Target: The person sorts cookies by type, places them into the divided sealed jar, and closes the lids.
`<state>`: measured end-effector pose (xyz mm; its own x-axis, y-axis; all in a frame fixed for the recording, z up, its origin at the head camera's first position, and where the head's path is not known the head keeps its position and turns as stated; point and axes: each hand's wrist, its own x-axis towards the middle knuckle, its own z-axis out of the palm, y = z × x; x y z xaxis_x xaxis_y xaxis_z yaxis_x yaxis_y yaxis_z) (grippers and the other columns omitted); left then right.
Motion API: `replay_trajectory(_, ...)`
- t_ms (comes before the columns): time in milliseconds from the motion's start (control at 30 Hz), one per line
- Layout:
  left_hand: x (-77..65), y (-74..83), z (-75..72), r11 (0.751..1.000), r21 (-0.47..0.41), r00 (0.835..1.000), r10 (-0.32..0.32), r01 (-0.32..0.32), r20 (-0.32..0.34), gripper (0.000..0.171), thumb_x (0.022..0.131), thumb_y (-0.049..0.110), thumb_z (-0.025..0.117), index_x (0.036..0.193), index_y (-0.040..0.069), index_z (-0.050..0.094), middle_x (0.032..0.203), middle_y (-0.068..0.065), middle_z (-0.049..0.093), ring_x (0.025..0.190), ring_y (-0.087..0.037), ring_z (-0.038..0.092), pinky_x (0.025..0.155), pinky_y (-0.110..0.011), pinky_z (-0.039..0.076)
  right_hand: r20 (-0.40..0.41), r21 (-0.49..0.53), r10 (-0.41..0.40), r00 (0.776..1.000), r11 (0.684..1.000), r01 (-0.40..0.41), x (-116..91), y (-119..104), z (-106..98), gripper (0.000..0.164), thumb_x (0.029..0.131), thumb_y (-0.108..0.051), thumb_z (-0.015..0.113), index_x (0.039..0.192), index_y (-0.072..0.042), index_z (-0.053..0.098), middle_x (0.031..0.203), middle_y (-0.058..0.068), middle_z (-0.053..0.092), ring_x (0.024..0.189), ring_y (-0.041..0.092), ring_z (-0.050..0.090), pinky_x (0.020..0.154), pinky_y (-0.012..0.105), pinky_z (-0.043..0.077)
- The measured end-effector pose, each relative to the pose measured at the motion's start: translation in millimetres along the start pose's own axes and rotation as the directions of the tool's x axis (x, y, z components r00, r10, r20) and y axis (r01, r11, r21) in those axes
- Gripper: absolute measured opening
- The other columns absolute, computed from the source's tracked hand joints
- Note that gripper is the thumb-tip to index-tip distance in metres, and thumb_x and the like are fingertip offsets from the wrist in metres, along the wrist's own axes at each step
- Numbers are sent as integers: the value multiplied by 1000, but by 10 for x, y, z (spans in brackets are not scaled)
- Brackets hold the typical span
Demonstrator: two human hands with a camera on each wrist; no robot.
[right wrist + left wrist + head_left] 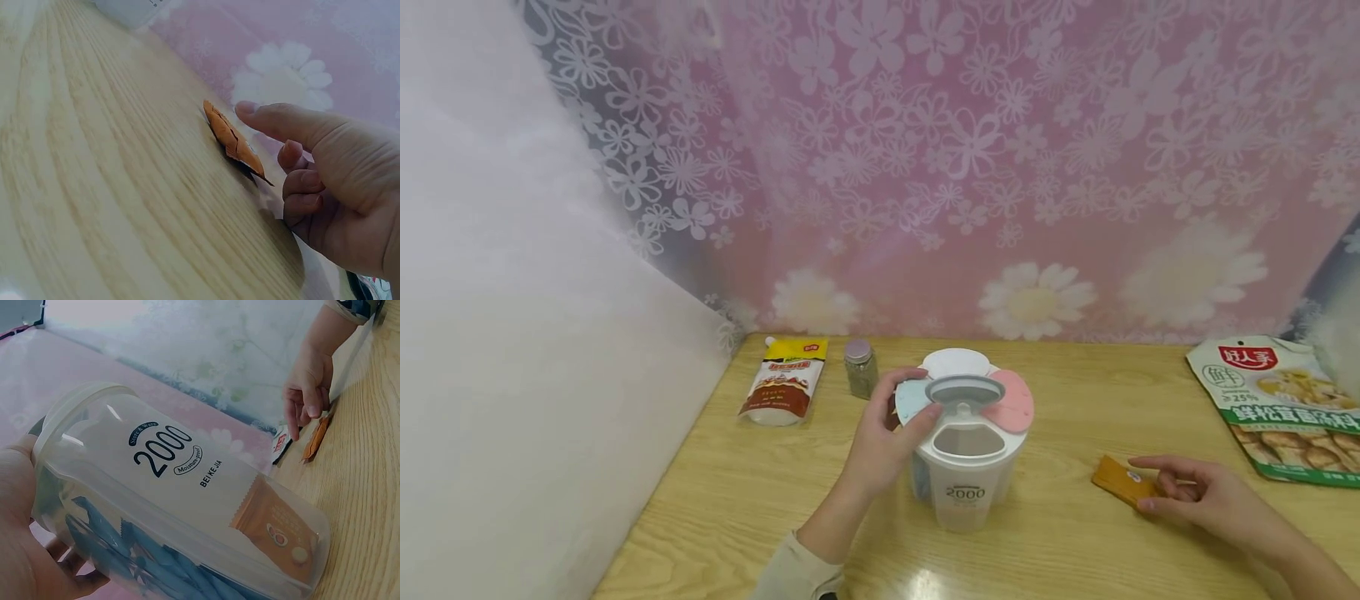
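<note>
A translucent storage container (964,500) marked 2000 stands upright, with white, pink and pale blue flaps on top. Its front grey flap (964,390) is raised, showing the opening below. My left hand (883,433) grips the container's top at the left, thumb close to the raised flap. Through the wall, an orange packet (278,528) shows at the bottom of the front compartment, blue packets (169,556) in a side one. Another orange packet (1123,482) lies on the table. My right hand (1213,504) is around its right end, index finger and thumb spread at its edges.
Behind the container to the left stand a small spice jar (861,368) with a pinkish lid and a yellow, white and brown pouch (784,382). A large green and white food bag (1285,408) lies at the right. A floral curtain (925,167) borders the wooden table's back.
</note>
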<state>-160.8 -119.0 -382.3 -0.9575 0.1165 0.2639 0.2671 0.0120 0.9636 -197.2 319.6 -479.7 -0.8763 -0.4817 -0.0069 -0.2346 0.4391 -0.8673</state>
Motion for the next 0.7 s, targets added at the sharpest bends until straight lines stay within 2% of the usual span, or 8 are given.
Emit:
replay_trajectory(167,-12,3,5,1000,-8,1000,-2,2,3,44,94,21,67,135,24,51,124,-10,58,102,-17,59,81,-28,55,21,3,23,1000,1000,-23,-1,29,-2,48,95,-10,66,137,7,51,77,-2,47,59,25,37,54,29,41)
replay_trajectory(267,-6,3,5,1000,-5,1000,9,-9,-1,43,94,20,67,134,23,51,124,-10,58,103,-16,58,81,-28,54,19,-26,60,998,998,-60,18,35,-6,48,95,-14,67,136,6,53,77,-4,49,59,23,39,54,29,41)
replay_trajectory(367,0,-2,4,1000,3,1000,19,-19,-5,43,94,20,67,134,21,52,126,-8,58,105,-15,58,84,-27,53,21,-100,77,997,992,-75,36,43,-10,47,95,-18,67,134,7,55,83,-6,55,63,15,44,56,26,39)
replay_trajectory(467,-5,-8,12,1000,5,1000,14,-14,-7,43,94,19,67,134,20,52,129,-8,57,107,-15,57,87,-28,53,8,-187,104,995,977,-101,34,30,0,47,94,-22,69,131,5,59,84,-6,55,67,7,45,58,25,36)
replay_trajectory(533,-12,-5,18,1000,-1,1000,3,-3,-5,43,94,20,67,134,21,51,130,-8,56,108,-15,57,87,-28,53,-11,-237,116,993,965,-116,36,15,12,45,92,-25,72,126,3,62,80,-6,50,67,4,43,59,25,34)
replay_trajectory(633,-18,1,20,1000,-7,1000,-18,17,-8,44,94,21,67,134,24,51,128,-9,57,106,-17,58,84,-29,54,-15,-262,117,993,958,-117,52,-8,22,41,90,-28,74,118,1,64,72,-6,36,62,5,36,59,26,32)
replay_trajectory(667,-16,4,21,1000,-8,1000,-18,18,-9,44,94,22,68,134,25,51,128,-9,57,105,-17,58,83,-29,55,-9,-256,120,993,959,-118,58,-14,20,40,90,-28,74,115,0,64,71,-5,34,61,4,34,58,26,33)
replay_trajectory(700,-10,6,23,1000,-7,1000,-15,15,-7,44,94,22,67,134,25,51,127,-9,57,105,-17,58,83,-29,55,-6,-251,128,992,960,-126,64,-21,10,38,90,-29,74,114,-1,65,72,-7,39,63,-1,37,59,23,35)
